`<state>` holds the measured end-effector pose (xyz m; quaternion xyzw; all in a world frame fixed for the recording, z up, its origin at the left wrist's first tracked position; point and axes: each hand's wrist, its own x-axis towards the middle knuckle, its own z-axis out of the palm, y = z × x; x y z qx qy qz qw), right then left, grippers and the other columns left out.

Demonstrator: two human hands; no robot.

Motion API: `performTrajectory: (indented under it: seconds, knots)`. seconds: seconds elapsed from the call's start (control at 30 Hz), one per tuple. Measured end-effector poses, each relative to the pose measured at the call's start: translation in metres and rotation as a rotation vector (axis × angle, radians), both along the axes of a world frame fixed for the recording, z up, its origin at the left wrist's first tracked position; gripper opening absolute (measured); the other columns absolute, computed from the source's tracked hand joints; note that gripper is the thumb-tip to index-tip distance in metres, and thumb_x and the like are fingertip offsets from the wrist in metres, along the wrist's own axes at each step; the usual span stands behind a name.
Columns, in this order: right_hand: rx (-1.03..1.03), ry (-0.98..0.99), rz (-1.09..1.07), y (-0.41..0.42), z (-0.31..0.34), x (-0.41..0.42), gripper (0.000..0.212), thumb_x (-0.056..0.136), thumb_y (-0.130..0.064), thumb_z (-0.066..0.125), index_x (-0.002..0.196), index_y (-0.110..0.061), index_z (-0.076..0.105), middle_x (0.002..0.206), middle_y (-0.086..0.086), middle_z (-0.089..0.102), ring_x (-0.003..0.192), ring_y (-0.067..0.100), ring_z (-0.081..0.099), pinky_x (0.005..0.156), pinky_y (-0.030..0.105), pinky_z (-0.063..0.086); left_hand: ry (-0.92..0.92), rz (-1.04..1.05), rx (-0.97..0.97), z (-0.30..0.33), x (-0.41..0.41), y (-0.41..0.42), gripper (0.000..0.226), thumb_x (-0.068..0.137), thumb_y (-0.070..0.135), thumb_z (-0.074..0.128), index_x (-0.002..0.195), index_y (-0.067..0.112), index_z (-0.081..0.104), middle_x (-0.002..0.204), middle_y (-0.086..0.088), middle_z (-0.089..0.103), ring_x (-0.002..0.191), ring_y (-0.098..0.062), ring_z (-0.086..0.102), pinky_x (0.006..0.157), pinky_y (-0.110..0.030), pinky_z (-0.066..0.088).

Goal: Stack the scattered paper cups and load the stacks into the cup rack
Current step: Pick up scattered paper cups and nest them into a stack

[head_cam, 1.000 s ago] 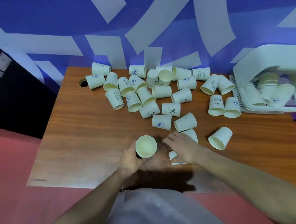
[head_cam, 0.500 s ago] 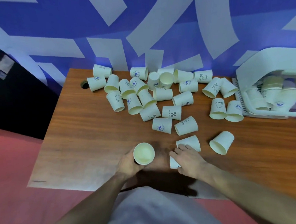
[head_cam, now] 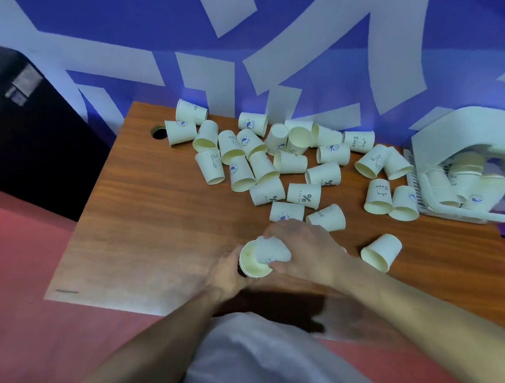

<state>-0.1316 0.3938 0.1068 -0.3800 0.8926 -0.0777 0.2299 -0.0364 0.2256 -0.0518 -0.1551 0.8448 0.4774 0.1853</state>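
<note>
Left hand [head_cam: 226,276] grips an upright paper cup [head_cam: 250,264] at the near edge of the desk [head_cam: 147,226]. Right hand [head_cam: 310,248] holds a second cup [head_cam: 270,250], tilted, its base entering the first cup's mouth. Loose cups [head_cam: 290,163] lie scattered behind the held cup. Cup rack [head_cam: 466,165], already holding stacks, sits far right of it.

held cup [head_cam: 250,263]: cream paper, mouth up, near table's front edge | second cup [head_cam: 272,251]: cream, blue print, tilted, base entering held cup's mouth | scattered cups [head_cam: 290,163]: cream, printed, mostly on their sides, piled mid-table to far edge | cup rack [head_cam: 460,163]: white, far right, cups inside
</note>
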Motion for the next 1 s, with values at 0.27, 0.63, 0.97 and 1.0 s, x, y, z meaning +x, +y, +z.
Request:
performTrajectory:
  seconds: [0.27, 0.63, 0.97, 1.0]
  knots:
    - [0.011, 0.101, 0.213, -0.037, -0.019, 0.012, 0.04, 0.08, -0.038, 0.071, 0.113, -0.016, 0.064, 0.109, 0.004, 0.052, 0.102, 0.025, 0.049, 0.082, 0.037, 0.043, 0.047, 0.004, -0.004, -0.002, 0.001, -0.002, 0.053, 0.075, 0.027, 0.082, 0.123, 0.022, 0.059, 0.109, 0.002, 0.07, 0.101, -0.018, 0.064, 0.073, -0.024, 0.042]
    - [0.099, 0.142, 0.175, -0.048, -0.077, 0.024, 0.079, 0.086, -0.053, 0.057, 0.151, -0.018, 0.03, 0.14, 0.011, 0.045, 0.129, 0.035, 0.039, 0.104, 0.048, 0.038, 0.039, -0.052, -0.035, 0.001, -0.001, -0.006, 0.059, 0.072, 0.018, 0.069, 0.13, 0.014, 0.058, 0.123, -0.008, 0.067, 0.113, -0.027, 0.062, 0.092, -0.033, 0.048]
    - [0.073, 0.15, 0.139, -0.051, -0.095, 0.028, 0.078, 0.081, -0.053, 0.053, 0.149, -0.019, 0.033, 0.148, 0.013, 0.038, 0.134, 0.036, 0.035, 0.109, 0.05, 0.033, 0.008, -0.037, 0.014, 0.004, 0.002, -0.007, 0.061, 0.069, 0.031, 0.059, 0.128, 0.015, 0.056, 0.121, -0.006, 0.067, 0.11, -0.025, 0.063, 0.082, -0.023, 0.04]
    - [0.064, 0.139, 0.143, -0.049, -0.094, 0.027, 0.08, 0.081, -0.054, 0.052, 0.151, -0.02, 0.03, 0.15, 0.012, 0.035, 0.136, 0.036, 0.032, 0.111, 0.05, 0.03, 0.016, -0.04, 0.019, 0.005, 0.002, -0.007, 0.064, 0.067, 0.036, 0.057, 0.128, 0.017, 0.055, 0.12, -0.004, 0.068, 0.11, -0.024, 0.063, 0.081, -0.023, 0.041]
